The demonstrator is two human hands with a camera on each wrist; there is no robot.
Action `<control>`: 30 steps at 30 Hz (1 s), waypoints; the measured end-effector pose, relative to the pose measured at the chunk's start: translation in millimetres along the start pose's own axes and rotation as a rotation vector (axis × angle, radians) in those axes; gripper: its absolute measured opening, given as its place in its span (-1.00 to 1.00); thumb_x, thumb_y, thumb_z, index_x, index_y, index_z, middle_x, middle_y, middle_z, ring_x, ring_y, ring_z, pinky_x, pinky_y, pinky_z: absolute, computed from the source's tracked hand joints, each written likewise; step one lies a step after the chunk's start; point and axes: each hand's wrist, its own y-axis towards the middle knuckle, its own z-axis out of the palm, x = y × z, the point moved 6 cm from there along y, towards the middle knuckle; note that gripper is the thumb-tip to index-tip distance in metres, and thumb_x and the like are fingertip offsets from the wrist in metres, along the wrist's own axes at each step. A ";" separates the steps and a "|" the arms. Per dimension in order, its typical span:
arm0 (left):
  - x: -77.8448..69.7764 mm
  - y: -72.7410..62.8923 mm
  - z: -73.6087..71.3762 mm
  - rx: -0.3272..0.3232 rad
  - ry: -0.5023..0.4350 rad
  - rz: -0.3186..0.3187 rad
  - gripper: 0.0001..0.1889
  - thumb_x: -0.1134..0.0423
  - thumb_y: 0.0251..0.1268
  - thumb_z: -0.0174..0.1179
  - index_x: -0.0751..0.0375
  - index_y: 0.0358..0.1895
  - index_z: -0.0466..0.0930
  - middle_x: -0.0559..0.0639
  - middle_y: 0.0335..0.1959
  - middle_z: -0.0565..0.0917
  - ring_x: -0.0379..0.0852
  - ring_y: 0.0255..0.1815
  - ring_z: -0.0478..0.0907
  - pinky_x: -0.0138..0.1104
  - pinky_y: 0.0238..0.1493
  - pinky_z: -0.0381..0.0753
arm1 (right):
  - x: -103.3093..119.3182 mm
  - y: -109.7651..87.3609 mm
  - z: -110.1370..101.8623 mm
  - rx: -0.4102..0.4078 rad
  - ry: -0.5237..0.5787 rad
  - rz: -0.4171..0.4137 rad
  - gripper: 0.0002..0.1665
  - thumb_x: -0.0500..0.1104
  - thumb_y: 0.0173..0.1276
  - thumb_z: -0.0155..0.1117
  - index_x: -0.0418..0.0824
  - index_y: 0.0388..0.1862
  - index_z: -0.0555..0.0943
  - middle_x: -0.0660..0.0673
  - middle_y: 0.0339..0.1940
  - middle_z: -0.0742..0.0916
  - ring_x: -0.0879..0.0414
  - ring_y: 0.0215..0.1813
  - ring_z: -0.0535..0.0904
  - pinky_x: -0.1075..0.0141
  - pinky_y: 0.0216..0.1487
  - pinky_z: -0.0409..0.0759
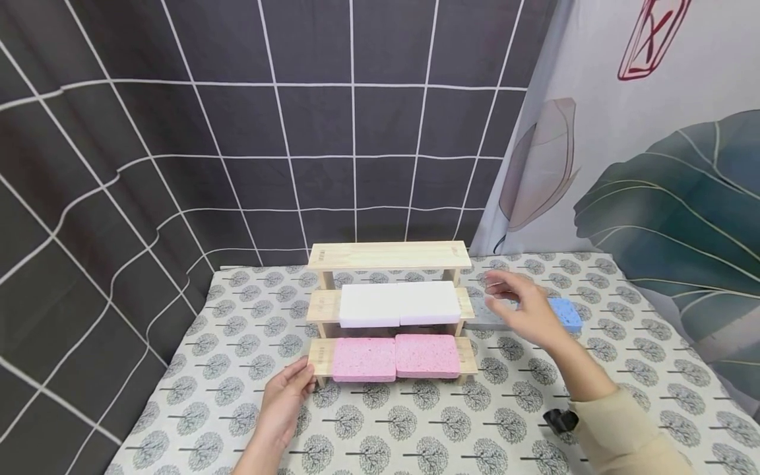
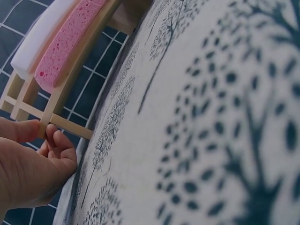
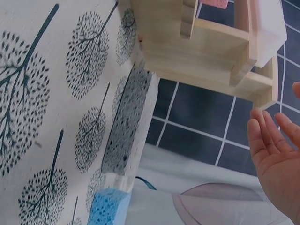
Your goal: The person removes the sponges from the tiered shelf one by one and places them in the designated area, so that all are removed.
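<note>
A three-step wooden rack point(image 1: 388, 256) stands on the patterned cloth. Two white sponge blocks, one on the left point(image 1: 369, 305) and one on the right point(image 1: 429, 303), lie side by side on its middle step. The lowest step carries a pair of pink sponges, left point(image 1: 364, 359) and right point(image 1: 427, 356). My left hand point(image 1: 285, 399) pinches the left end of that lowest step between thumb and fingers. Beyond the rack's right end, my right hand point(image 1: 525, 313) hovers with fingers extended and holds nothing. Behind it lie a grey sponge point(image 3: 126, 124) and a blue sponge point(image 1: 567, 315), partly hidden in the head view.
The rack's top step is bare wood. Under everything lies a tree-print tablecloth point(image 1: 374, 455). A dark grid-patterned curtain point(image 1: 320, 119) hangs behind and to the left, and a pale leaf-print curtain point(image 1: 594, 132) hangs to the right.
</note>
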 end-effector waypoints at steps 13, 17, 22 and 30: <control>2.7 1.4 -0.8 0.014 -0.021 -0.002 -0.49 0.31 0.54 0.09 0.56 0.39 0.28 0.09 -0.02 0.57 -0.18 -0.10 0.49 -0.51 -0.08 0.62 | 9.8 7.0 17.3 0.045 -0.043 -0.060 -0.50 -0.31 0.33 0.35 -0.35 0.25 0.56 -0.27 0.09 0.69 -0.14 0.06 0.65 0.10 0.16 0.64; 3.0 1.6 -0.2 0.017 -0.017 -0.001 -0.49 0.31 0.54 0.09 0.56 0.39 0.27 0.11 0.00 0.58 -0.17 -0.09 0.50 -0.51 -0.07 0.62 | 10.5 8.2 21.2 0.051 -0.056 -0.063 -0.49 -0.30 0.34 0.34 -0.38 0.25 0.55 -0.29 0.09 0.70 -0.16 0.05 0.66 -0.05 0.14 0.62; 2.7 1.4 -0.3 0.013 -0.022 -0.002 -0.49 0.30 0.53 0.10 0.55 0.38 0.28 0.11 0.00 0.58 -0.17 -0.09 0.51 -0.50 -0.06 0.62 | 12.4 10.3 25.4 0.062 -0.053 -0.076 -0.48 -0.29 0.33 0.35 -0.40 0.25 0.54 -0.30 0.09 0.69 -0.17 0.04 0.65 -0.08 0.14 0.63; 3.4 1.3 -0.8 0.010 -0.027 -0.005 -0.50 0.31 0.53 0.10 0.55 0.37 0.30 0.08 -0.04 0.60 -0.18 -0.11 0.51 -0.51 -0.07 0.63 | 14.5 12.4 32.2 0.099 -0.052 -0.064 -0.42 -0.25 0.35 0.36 -0.33 0.33 0.51 -0.24 0.21 0.66 -0.14 0.11 0.62 -0.09 0.17 0.61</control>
